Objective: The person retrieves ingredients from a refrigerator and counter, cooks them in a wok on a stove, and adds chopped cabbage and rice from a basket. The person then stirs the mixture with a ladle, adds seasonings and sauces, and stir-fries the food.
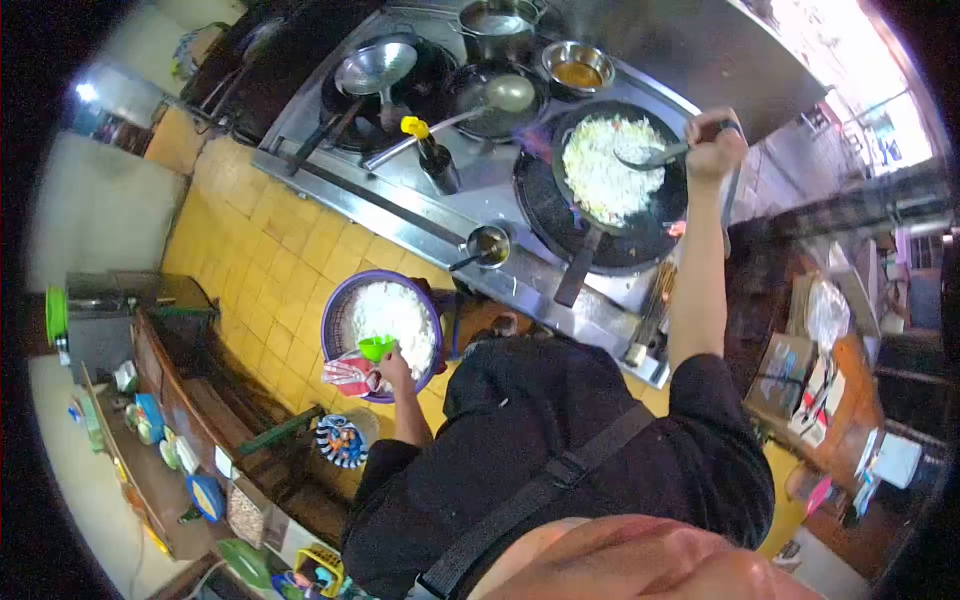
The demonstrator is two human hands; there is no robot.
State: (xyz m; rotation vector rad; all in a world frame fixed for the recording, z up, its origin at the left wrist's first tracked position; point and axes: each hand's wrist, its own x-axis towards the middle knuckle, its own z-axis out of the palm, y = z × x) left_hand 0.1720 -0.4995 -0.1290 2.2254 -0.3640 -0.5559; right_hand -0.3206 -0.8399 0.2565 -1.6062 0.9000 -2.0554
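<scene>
My right hand [715, 146] is closed round the handle of a ladle [655, 158], its head dipping into white rice [612, 165] with bits of colour in a wok [645, 215] on the burner. The wok's long handle points toward me. Low on the left, my left hand [396, 368] grips a small bright green bowl [376, 347] over a purple basket [328, 318] of white rice [395, 310]. A red and white cloth [350, 374] hangs at the basket's rim, close to that hand; whether the fingers also touch it I cannot tell.
Along the steel stove [400, 205] are a strainer [376, 70], a second ladle [510, 93], a yellow-capped bottle [437, 165], a steel bowl [578, 72], a pot [497, 30] and a small saucepan [488, 246]. Flames show beside the wok. A striped bin [341, 442] stands near the basket.
</scene>
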